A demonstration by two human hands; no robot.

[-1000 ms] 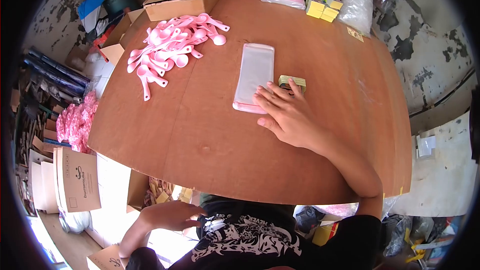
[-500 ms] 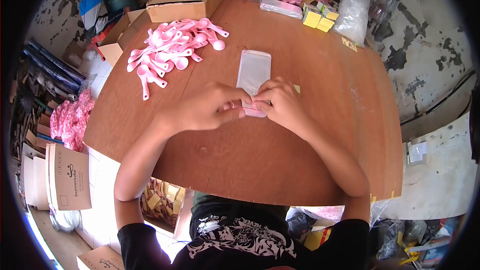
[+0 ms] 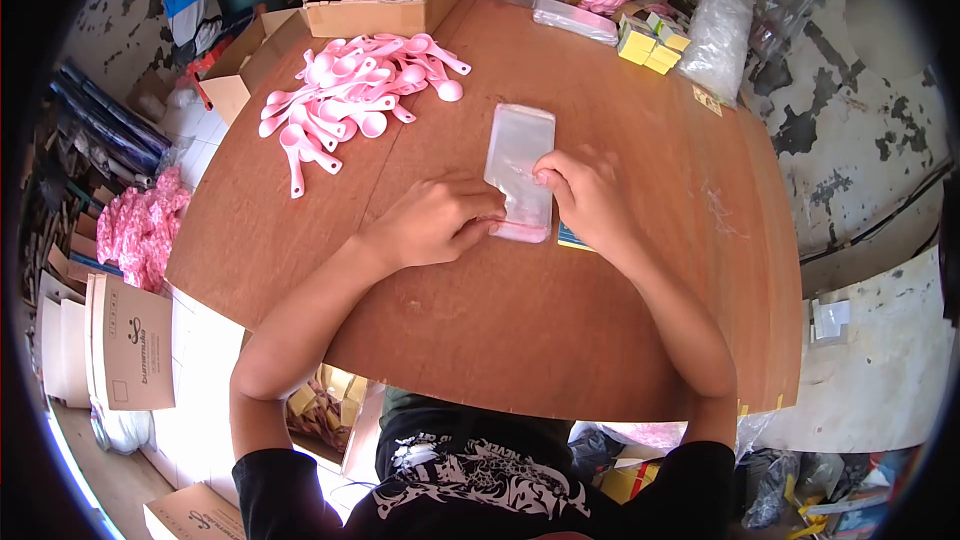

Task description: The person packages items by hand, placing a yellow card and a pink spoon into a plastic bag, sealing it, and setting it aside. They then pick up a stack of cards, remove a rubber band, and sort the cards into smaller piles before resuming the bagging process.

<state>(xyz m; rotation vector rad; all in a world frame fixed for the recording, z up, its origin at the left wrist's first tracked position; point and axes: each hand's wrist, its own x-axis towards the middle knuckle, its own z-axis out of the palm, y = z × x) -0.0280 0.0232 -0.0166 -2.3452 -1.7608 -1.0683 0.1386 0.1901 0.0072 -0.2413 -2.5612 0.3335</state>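
Bends the left hand narrowly, thumb near fingers, at the lower left edge of the clear plastic bag stack, and curls the right hand over its right edge; cannot tell about any film pinched in either. Has the stack flat on the wooden table, near a mostly covered small printed packet and right of the pink plastic scoops.

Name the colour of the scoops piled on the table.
The scoops are light pink, seen best in the head view.
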